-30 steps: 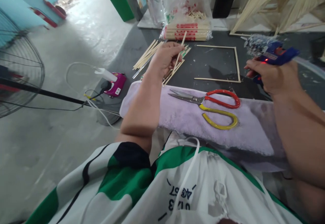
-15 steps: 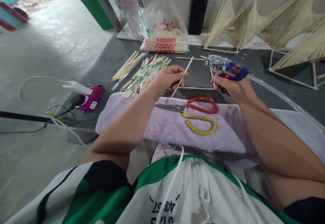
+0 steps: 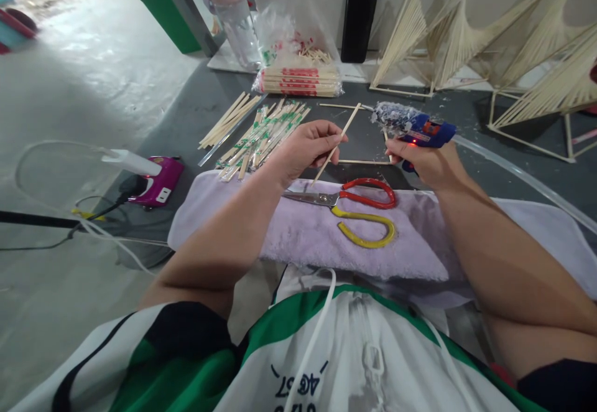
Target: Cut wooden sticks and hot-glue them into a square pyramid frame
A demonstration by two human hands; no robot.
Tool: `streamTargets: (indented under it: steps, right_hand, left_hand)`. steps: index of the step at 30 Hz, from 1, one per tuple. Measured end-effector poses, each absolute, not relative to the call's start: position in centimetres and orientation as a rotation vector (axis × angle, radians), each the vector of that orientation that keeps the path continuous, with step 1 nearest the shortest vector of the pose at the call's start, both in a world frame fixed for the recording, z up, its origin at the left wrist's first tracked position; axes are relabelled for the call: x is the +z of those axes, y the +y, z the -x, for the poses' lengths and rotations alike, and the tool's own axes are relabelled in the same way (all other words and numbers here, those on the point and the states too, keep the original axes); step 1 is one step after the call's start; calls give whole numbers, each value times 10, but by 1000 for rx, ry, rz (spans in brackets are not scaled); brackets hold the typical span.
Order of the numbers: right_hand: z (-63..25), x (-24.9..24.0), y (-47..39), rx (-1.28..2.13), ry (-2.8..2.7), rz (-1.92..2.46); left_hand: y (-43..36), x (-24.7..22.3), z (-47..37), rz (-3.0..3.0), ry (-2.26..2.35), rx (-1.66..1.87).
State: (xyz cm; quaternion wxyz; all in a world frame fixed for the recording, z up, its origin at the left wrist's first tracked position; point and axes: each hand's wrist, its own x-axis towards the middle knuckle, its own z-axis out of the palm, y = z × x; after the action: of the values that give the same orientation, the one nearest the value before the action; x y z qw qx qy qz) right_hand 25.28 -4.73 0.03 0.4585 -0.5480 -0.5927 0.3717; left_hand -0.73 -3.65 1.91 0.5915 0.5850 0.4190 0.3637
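My left hand [image 3: 321, 143] pinches a thin wooden stick [image 3: 347, 127], held slanting with its upper end at the tip of the glue gun [image 3: 426, 129]. My right hand [image 3: 422, 158] is wrapped round the blue glue gun, whose nozzle end is covered in grey fluff and points left. Between and beyond my hands, thin sticks lie as a frame [image 3: 364, 162] on the dark table. Below them, scissors [image 3: 329, 199] with one red and one yellow handle rest on a lilac cloth [image 3: 298, 231].
Wrapped sticks [image 3: 268, 135] and loose sticks [image 3: 228, 119] lie left, near a magenta power adapter [image 3: 161, 182]. Behind are a bundled pack [image 3: 298, 82], a bottle [image 3: 231, 23], a phone [image 3: 360, 17] and stick structures [image 3: 466, 51]. A clear glue stick [image 3: 513, 169] trails rightward.
The upper end of the stick in my left hand has come to the glue gun's tip. The whole view has shifted slightly.
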Motion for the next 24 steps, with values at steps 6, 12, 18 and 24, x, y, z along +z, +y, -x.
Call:
streamTargets:
  steps: [6, 12, 18, 24]
  right_hand:
    - [-252, 2, -48, 953, -1441, 1330]
    - [-254, 2, -49, 941, -1464, 1369]
    - [-254, 0, -48, 912, -1488, 1392]
    - [-256, -4, -46, 887, -1489, 1397]
  left_hand:
    - [-37, 19, 6, -1365, 963, 840]
    - [-38, 20, 5, -1356, 971, 843]
    - [-39, 21, 5, -1357, 982, 842]
    - [-39, 20, 4, -1345, 964, 838]
